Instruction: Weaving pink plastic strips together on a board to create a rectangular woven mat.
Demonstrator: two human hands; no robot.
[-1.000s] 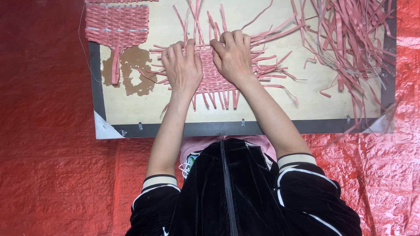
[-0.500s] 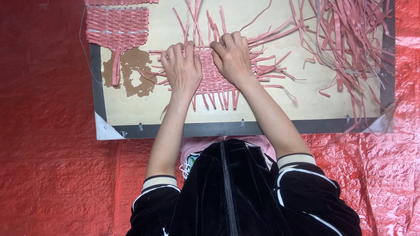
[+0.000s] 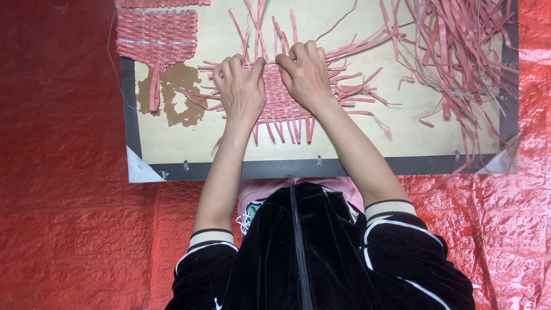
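Pink woven mat [image 3: 281, 106] under flat hands [image 3: 244, 95]

No packages, labels, signs or screens are shown in the head view.

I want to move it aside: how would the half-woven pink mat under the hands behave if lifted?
The woven mat would probably sag, being thin flat strips. Its loose ends stick out unsecured on all sides, so outer strips may slip free. It looks light; both the left hand and right hand press it flat on the board.
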